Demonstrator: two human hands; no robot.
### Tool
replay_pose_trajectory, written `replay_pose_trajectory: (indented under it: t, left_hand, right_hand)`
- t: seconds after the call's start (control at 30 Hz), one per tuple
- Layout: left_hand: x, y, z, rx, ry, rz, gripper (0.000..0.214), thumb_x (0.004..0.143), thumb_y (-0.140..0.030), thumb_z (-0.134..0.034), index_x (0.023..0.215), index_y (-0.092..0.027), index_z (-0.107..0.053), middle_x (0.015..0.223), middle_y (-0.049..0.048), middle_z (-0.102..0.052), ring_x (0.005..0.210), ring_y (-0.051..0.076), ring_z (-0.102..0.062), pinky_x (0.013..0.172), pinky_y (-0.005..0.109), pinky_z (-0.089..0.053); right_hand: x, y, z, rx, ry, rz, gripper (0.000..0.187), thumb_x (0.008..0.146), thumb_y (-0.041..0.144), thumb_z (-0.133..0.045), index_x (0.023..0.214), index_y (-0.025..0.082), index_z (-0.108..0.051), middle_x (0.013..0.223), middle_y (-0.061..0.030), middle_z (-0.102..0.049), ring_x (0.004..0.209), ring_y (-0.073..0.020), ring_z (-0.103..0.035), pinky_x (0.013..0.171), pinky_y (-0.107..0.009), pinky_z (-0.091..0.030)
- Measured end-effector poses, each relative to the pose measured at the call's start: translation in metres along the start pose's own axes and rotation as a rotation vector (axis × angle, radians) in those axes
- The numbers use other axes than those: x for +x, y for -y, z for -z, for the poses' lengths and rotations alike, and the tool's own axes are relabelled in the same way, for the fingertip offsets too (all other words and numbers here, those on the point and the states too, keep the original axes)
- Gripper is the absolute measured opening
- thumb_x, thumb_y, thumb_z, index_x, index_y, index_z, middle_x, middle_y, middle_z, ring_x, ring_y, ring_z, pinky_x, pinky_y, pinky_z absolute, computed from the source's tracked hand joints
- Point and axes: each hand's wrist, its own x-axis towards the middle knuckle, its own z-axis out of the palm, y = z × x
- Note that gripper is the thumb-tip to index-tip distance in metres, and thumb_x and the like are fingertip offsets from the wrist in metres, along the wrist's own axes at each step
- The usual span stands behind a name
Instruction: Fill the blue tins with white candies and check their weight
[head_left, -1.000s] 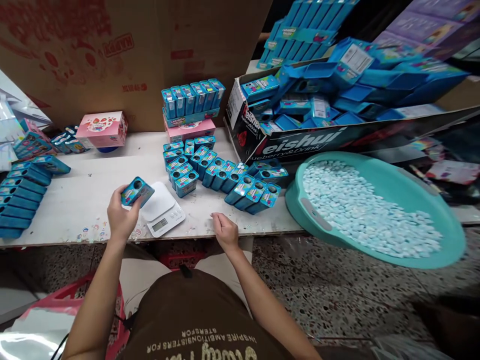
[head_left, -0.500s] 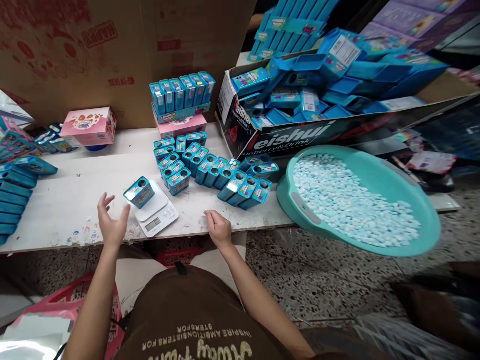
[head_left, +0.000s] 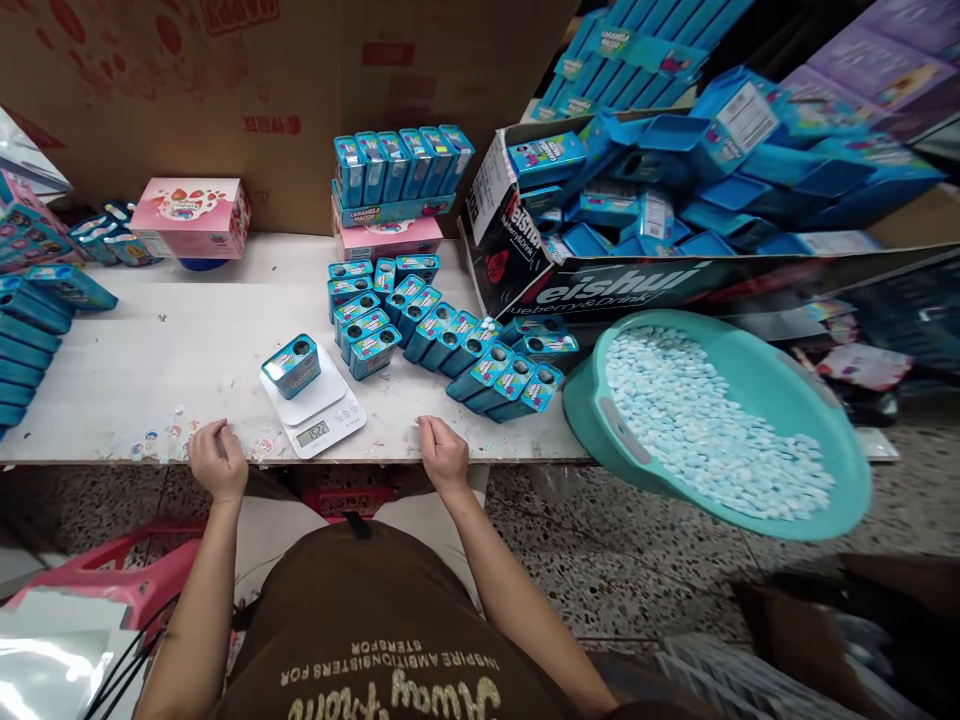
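Observation:
A blue tin (head_left: pixel 292 365) with a round hole in its top stands on a small white scale (head_left: pixel 315 404) whose display shows digits. My left hand (head_left: pixel 217 462) rests on the table's near edge, left of the scale, fingers curled and holding nothing. My right hand (head_left: pixel 442 453) rests on the same edge, right of the scale, fingers also curled in, with nothing visible in them. Rows of open blue tins (head_left: pixel 442 338) lie behind the scale. A teal basin (head_left: pixel 817 400) of pale blue-white candies sits at the right, overhanging the table.
A black carton (head_left: pixel 600 285) heaped with blue tins stands at the back right. A pink box (head_left: pixel 191 215) and stacked blue tins (head_left: pixel 30 335) are at the left. A large cardboard wall (head_left: pixel 300 100) backs the table. A red stool (head_left: pixel 135 585) is under it.
My left hand set the blue tin on the scale, let go, and drew back to the table edge. The right hand stayed at the edge.

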Motion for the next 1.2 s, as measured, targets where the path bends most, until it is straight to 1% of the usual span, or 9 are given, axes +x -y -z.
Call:
replay_pose_trajectory:
  t: [0.3,0.37,0.47,0.57,0.67,0.73,0.8,1.0,1.2]
  left_hand:
    - [-0.002,0.004,-0.002,0.016,0.005,-0.057,0.025,0.088,-0.028,-0.041,0.086,-0.016,-0.063,0.097,0.0120,-0.065,0.098,0.022,-0.055,0.094,0.039,-0.036]
    - [-0.002,0.004,-0.002,0.010,0.008,-0.042,0.026,0.088,-0.028,-0.042,0.085,-0.016,-0.064,0.097,0.0120,-0.065,0.098,0.023,-0.055,0.094,0.039,-0.035]
    - [-0.001,0.004,-0.002,-0.016,0.004,-0.016,0.026,0.086,-0.030,-0.043,0.085,-0.016,-0.065,0.097,0.0119,-0.065,0.099,0.024,-0.055,0.095,0.040,-0.035]
    - [-0.001,0.006,-0.003,-0.044,-0.011,-0.014,0.024,0.085,-0.029,-0.045,0.084,-0.016,-0.065,0.096,0.0114,-0.065,0.099,0.024,-0.056,0.095,0.041,-0.036]
    - [-0.001,0.011,-0.006,-0.072,-0.036,-0.031,0.022,0.084,-0.028,-0.047,0.083,-0.017,-0.065,0.096,0.0113,-0.065,0.098,0.025,-0.056,0.093,0.041,-0.037]
    - [-0.002,0.013,-0.007,-0.084,-0.048,-0.054,0.020,0.083,-0.027,-0.048,0.083,-0.018,-0.065,0.096,0.0114,-0.065,0.097,0.025,-0.056,0.092,0.041,-0.037]
    - [-0.003,0.015,-0.007,-0.087,-0.052,-0.073,0.019,0.083,-0.027,-0.048,0.083,-0.018,-0.065,0.095,0.0114,-0.065,0.096,0.025,-0.056,0.091,0.041,-0.038]
    - [-0.008,0.018,-0.008,-0.081,-0.074,-0.101,0.017,0.083,-0.023,-0.048,0.082,-0.018,-0.065,0.091,0.0107,-0.066,0.093,0.025,-0.057,0.086,0.039,-0.040]
    - [-0.014,0.023,-0.011,-0.076,-0.077,-0.084,0.016,0.081,-0.023,-0.050,0.082,-0.019,-0.065,0.094,0.0093,-0.066,0.093,0.024,-0.057,0.085,0.037,-0.040]
  right_hand:
    - [-0.001,0.004,0.002,0.057,0.007,-0.060,0.036,0.090,0.040,-0.036,0.082,0.018,-0.064,0.087,-0.0105,-0.070,0.081,-0.0205,-0.064,0.075,-0.030,-0.045]
    - [0.000,0.009,0.004,0.163,0.011,-0.136,0.035,0.087,0.044,-0.040,0.078,0.019,-0.062,0.082,-0.0092,-0.069,0.078,-0.0196,-0.062,0.071,-0.029,-0.045]
    - [0.013,0.028,0.011,0.513,0.057,-0.407,0.036,0.083,0.053,-0.043,0.069,0.021,-0.052,0.057,-0.0005,-0.054,0.051,-0.0128,-0.049,0.048,-0.024,-0.036]
    - [0.040,0.058,0.022,0.975,0.331,-0.686,0.034,0.080,0.053,-0.044,0.069,0.022,-0.044,0.047,0.0088,-0.031,0.036,-0.0063,-0.021,0.037,-0.020,-0.016]
    - [0.075,0.092,0.033,1.248,0.716,-0.757,0.020,0.078,0.038,-0.046,0.069,0.019,-0.044,0.050,0.0088,-0.031,0.037,-0.0043,-0.015,0.038,-0.018,-0.010]
    - [0.093,0.113,0.036,1.286,0.858,-0.740,0.011,0.075,0.028,-0.047,0.069,0.018,-0.046,0.052,0.0077,-0.034,0.039,-0.0035,-0.017,0.039,-0.017,-0.010]
    - [0.107,0.133,0.034,1.241,0.905,-0.674,0.008,0.073,0.023,-0.051,0.073,0.016,-0.051,0.054,0.0069,-0.038,0.041,-0.0028,-0.020,0.040,-0.016,-0.012]
    - [0.132,0.177,0.011,0.911,0.916,-0.294,0.025,0.074,0.036,-0.061,0.085,0.014,-0.062,0.056,0.0074,-0.041,0.042,-0.0019,-0.023,0.042,-0.019,-0.013]
    - [0.153,0.190,-0.020,0.532,0.847,-0.031,0.030,0.075,0.042,-0.058,0.082,0.015,-0.066,0.047,0.0093,-0.037,0.041,-0.0047,-0.028,0.043,-0.020,-0.019]
